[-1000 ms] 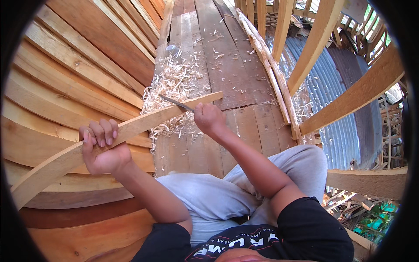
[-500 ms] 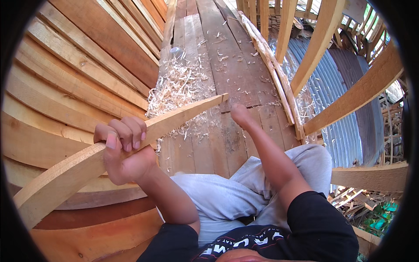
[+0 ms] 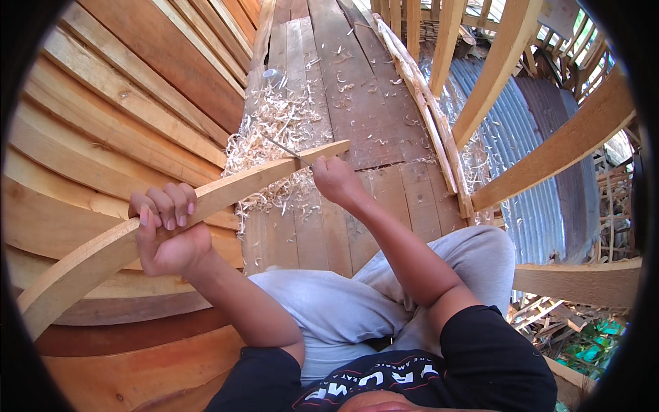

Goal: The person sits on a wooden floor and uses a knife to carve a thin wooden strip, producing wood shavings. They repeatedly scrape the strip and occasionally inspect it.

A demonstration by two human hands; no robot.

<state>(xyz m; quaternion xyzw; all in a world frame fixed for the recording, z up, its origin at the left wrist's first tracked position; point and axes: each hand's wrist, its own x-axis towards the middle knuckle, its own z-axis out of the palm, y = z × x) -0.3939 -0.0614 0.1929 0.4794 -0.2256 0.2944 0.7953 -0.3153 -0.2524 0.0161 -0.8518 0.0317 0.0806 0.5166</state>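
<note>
My left hand (image 3: 175,233) is wrapped round a long wooden strip (image 3: 257,180), its fingers curled over the top edge. The strip slants up from the lower left and narrows to a tip just beyond my right hand. My right hand (image 3: 338,182) is closed in a fist beside that tip. From it a thin dark blade (image 3: 280,146) points up and left, crossing the strip near its narrow end. Whether this tool is a knife or a file I cannot make out, since its handle is hidden in my fist.
Curled wood shavings (image 3: 268,123) lie heaped on the plank floor (image 3: 357,103). On the left rises a wall of stacked boards (image 3: 89,165). Upright timbers (image 3: 498,75) and a long pole (image 3: 425,103) line the right side, with corrugated metal sheeting (image 3: 525,158) beyond.
My right hand has moved left, and the thin blade now shows across the strip. My left hand and the strip have shifted slightly left.
</note>
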